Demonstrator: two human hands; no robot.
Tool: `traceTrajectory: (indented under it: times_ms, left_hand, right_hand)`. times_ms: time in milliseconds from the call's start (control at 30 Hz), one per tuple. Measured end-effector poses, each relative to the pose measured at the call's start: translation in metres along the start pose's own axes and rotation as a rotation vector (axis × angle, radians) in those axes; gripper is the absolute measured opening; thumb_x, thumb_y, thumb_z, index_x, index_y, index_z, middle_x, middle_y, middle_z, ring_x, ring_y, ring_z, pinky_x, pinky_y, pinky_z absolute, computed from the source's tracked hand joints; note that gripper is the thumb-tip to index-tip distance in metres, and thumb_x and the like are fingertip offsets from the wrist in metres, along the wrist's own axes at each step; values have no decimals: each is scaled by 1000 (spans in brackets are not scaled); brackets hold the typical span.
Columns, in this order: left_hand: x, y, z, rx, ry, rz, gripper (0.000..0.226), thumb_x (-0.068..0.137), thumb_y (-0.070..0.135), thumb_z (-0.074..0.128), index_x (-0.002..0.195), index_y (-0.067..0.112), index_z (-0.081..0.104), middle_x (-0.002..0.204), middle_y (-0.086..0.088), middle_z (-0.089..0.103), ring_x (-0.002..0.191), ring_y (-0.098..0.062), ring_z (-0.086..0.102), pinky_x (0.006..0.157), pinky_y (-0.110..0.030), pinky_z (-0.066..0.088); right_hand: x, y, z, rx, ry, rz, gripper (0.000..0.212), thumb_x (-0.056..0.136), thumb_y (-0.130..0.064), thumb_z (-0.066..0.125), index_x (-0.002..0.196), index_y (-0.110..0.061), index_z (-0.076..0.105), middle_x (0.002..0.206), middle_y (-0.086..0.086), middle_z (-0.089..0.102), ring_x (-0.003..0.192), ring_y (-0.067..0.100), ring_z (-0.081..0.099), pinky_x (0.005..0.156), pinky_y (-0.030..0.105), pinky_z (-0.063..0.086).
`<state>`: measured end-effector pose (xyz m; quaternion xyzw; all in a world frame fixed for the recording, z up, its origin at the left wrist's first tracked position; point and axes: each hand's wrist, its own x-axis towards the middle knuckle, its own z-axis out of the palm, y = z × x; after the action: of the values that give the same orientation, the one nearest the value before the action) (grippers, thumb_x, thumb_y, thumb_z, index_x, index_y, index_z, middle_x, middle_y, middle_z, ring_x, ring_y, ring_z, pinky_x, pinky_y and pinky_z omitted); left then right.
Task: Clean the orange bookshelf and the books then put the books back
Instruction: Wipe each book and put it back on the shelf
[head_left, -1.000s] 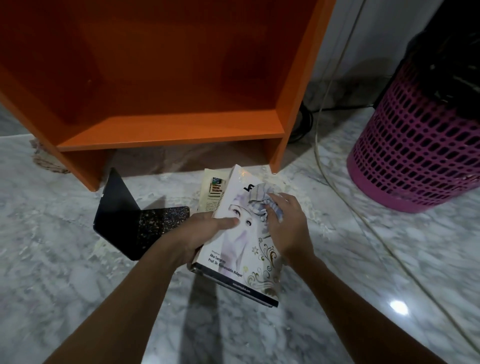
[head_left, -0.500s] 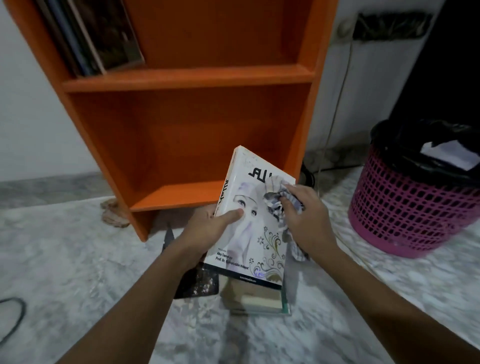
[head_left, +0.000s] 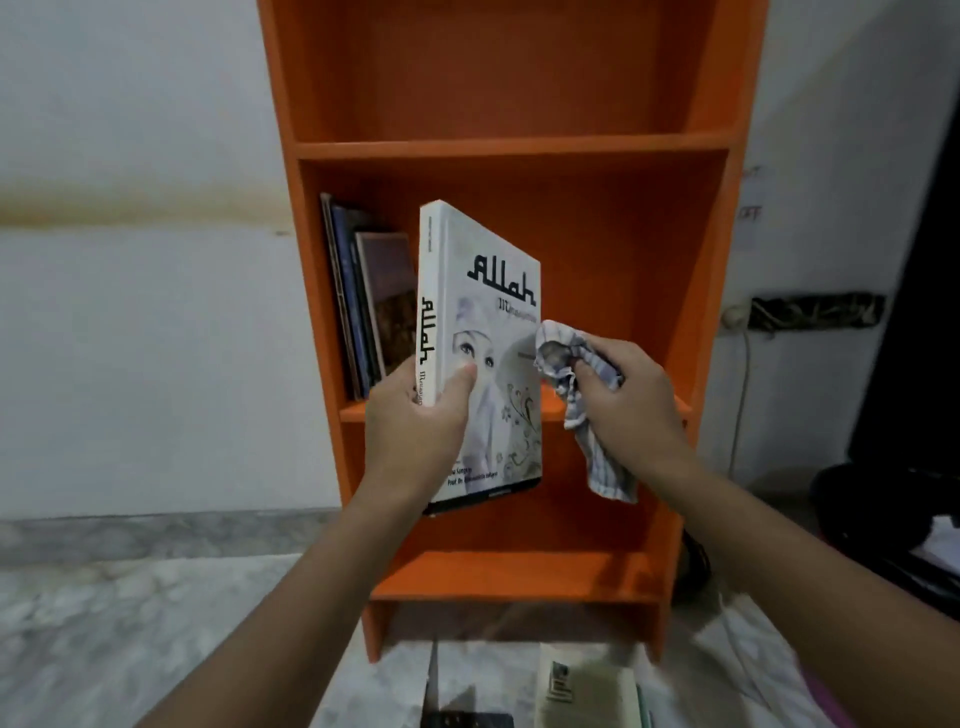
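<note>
Facing orange bookshelf (head_left: 509, 148): gripping stiff, glossy book (head_left: 488, 312) by spine in left hand (head_left: 415, 423) (probably slick), clutching cloth (head_left: 605, 467) in right hand (head_left: 628, 405).

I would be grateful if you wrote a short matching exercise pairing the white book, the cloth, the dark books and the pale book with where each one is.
Things:
1. white book
2. cloth
3. dark books
4. pale book

Places:
A. lying on the floor in front of the bookshelf
B. gripped upright in the left hand
C. bunched in the right hand
D. leaning at the left end of a shelf

Pairs: 1-B, 2-C, 3-D, 4-A
</note>
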<state>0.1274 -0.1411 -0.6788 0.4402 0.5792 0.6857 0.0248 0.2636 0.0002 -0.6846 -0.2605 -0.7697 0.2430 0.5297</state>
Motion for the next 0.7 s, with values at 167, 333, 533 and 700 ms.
traceTrajectory:
  times_ms: [167, 333, 533, 700]
  left_hand:
    - [41, -18, 4, 55, 250, 173, 15, 95, 29, 61, 104, 17, 61, 102, 6, 69, 89, -4, 68, 61, -17, 57]
    - [100, -73, 18, 216, 438, 225, 22, 94, 38, 60, 102, 17, 58, 99, 3, 65, 88, -9, 62, 70, -28, 56]
    - [162, -130, 32, 457, 589, 138, 16, 90, 31, 61, 89, 17, 54, 82, 8, 46, 84, -10, 41, 85, -51, 39]
    - [184, -164, 42, 579, 573, 85, 37, 83, 18, 68, 115, 13, 49, 122, -8, 49, 124, -26, 41, 103, -52, 31]
  right_hand:
    - [45, -2, 13, 99, -10, 81, 34, 99, -22, 54, 133, -20, 57, 125, -3, 61, 112, 11, 58, 97, 33, 51]
    - [73, 0, 38, 161, -43, 142, 31, 100, -23, 53, 131, -21, 58, 121, 0, 65, 105, 14, 65, 90, 36, 56]
    - [108, 6, 61, 187, -126, 76, 20, 101, -20, 52, 113, -32, 61, 93, -13, 70, 82, 2, 68, 66, 15, 55]
    - [118, 28, 79, 220, -155, 90, 24, 101, -21, 52, 121, -27, 63, 101, -12, 70, 89, 3, 68, 76, 23, 58]
